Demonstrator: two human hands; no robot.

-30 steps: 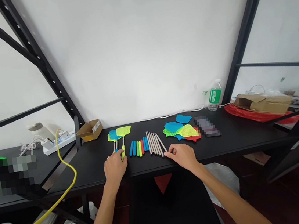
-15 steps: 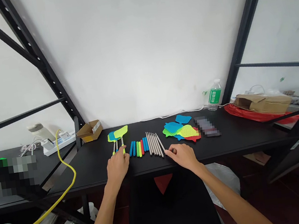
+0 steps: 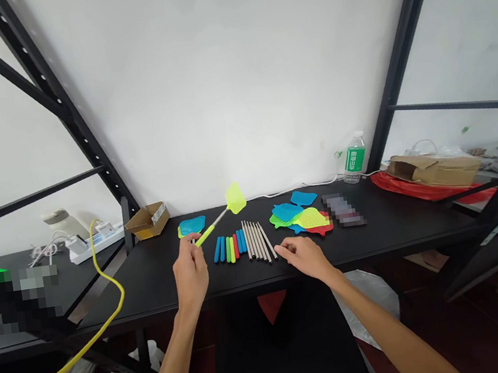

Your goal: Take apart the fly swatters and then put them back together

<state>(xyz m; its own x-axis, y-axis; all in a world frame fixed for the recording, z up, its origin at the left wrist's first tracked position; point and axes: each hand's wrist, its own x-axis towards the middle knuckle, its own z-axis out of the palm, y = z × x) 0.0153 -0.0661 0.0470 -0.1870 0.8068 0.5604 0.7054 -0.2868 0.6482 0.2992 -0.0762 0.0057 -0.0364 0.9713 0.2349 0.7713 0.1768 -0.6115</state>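
Observation:
A yellow fly swatter [image 3: 234, 198] is tilted up off the table, its yellow handle gripped in my left hand [image 3: 190, 270]. Behind that hand lie other assembled swatters with blue and yellow-green heads [image 3: 192, 226]. My right hand [image 3: 304, 255] rests on the table with curled fingers, beside the rightmost metal rod [image 3: 268, 242]; nothing shows in its grip. Several more metal rods [image 3: 255, 242] lie in a row, next to coloured handle grips [image 3: 232, 248] in blue, green, yellow and red. Loose swatter heads [image 3: 288, 211] are piled at the right.
A phone-like, pixelated item [image 3: 343, 209] lies right of the pile. At the back stand a water bottle [image 3: 354, 158] and a small open cardboard box [image 3: 148, 221]. A yellow cable [image 3: 119, 285] hangs at the left, near a white power strip [image 3: 97, 242]. Black shelf posts [image 3: 384, 93] frame both sides.
My left hand has lifted the yellow swatter from beside the others and swung its head to the right. My right hand has stayed almost in place beside the rods.

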